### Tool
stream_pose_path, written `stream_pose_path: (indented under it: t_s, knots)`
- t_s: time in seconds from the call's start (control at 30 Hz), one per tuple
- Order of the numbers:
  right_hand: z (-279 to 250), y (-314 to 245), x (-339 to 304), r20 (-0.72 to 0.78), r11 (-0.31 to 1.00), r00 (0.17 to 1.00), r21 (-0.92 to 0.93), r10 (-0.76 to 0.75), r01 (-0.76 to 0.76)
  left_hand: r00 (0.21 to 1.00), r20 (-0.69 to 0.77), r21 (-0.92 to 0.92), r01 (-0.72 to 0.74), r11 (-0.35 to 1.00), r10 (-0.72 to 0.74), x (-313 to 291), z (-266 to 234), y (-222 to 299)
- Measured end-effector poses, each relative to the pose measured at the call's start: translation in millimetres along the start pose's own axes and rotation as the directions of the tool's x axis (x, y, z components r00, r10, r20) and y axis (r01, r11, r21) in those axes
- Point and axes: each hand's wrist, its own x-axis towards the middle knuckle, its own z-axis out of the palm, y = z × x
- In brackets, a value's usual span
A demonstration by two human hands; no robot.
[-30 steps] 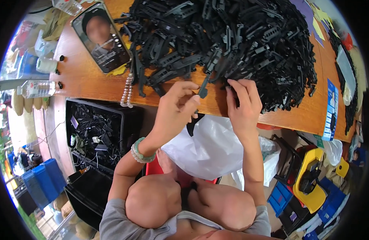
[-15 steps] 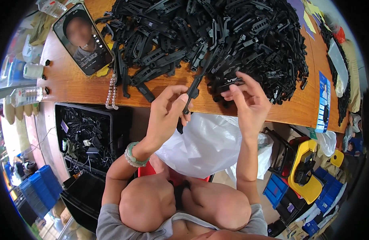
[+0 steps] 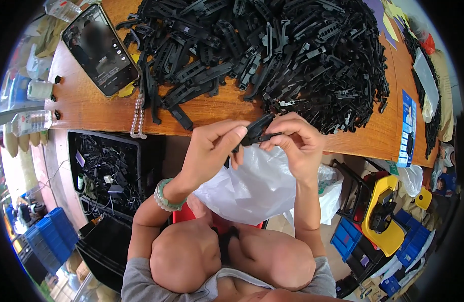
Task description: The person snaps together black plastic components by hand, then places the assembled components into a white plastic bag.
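Observation:
Just in front of the table's near edge, my left hand (image 3: 210, 150) pinches a long black plastic part (image 3: 257, 128) between thumb and fingers. My right hand (image 3: 301, 146) has its fingers closed on a thin black plastic piece (image 3: 270, 136), which meets the long part or lies right beside it; the fingers hide the exact contact. Beyond my hands spreads a large heap of black plastic parts (image 3: 206, 40), longer ones to the left. Smaller, slimmer pieces (image 3: 332, 95) crowd its right side.
On the wooden table (image 3: 91, 113), a phone (image 3: 103, 55) leans at the left, by a beaded strap (image 3: 137, 116). White plastic sheeting (image 3: 252, 186) hangs over my lap. Below left sits a black crate (image 3: 108, 176) of parts and cables; a yellow chair (image 3: 383, 216) stands right.
My right hand has come left and down from the small pieces, bringing a thin piece to the long part. In my left hand the long part has tilted toward the right.

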Motion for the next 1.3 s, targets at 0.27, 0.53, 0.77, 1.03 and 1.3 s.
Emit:
stream_pose_path:
  t_s: [0.27,0.53,0.77,1.03,1.3]
  knots:
    - [12,9,-21,-0.157,0.998,0.988,0.055,-0.006,0.015,0.966,0.085,0.456,-0.255,0.853,0.243,-7,11,-2]
    - [7,0,-22,0.013,0.907,0.995,-0.410,-0.102,0.098,0.912,0.178,0.570,-0.403,0.716,0.371,-13,5,2]
    - [9,10,-25,-0.043,0.894,0.984,-0.426,-0.175,0.140,0.880,0.199,0.562,-0.462,0.686,0.430,-10,6,0]
    - [10,5,-24,-0.020,0.933,0.993,-0.346,-0.115,0.101,0.907,0.168,0.514,-0.416,0.751,0.387,-14,3,-2]
    - [4,4,-28,0.031,0.920,0.998,-0.388,-0.048,0.057,0.899,0.278,0.520,-0.438,0.733,0.339,-20,-2,-7]
